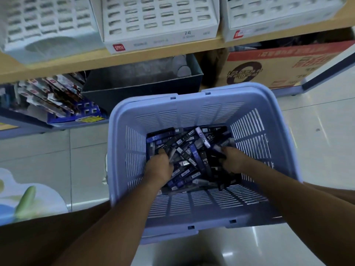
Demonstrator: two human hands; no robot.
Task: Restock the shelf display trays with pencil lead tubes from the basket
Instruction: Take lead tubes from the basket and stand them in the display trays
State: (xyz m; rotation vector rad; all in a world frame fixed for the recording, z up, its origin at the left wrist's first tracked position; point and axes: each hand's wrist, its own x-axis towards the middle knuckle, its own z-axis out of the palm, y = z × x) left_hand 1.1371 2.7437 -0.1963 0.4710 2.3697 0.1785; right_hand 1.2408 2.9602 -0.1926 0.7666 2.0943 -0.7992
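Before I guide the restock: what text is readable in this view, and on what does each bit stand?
"HB 0.7": on several pencil lead tubes in the blue basket.
Red logo and size print on the front of the middle display tray: too blurred to read.
Large print on the cardboard box: upside down and blurred, unreadable.
Packets on the lower shelf: too small to read.

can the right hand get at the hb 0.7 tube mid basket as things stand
Probably yes: the right hand is inside the basket, and the HB 0.7 tube lies uncovered beside it.
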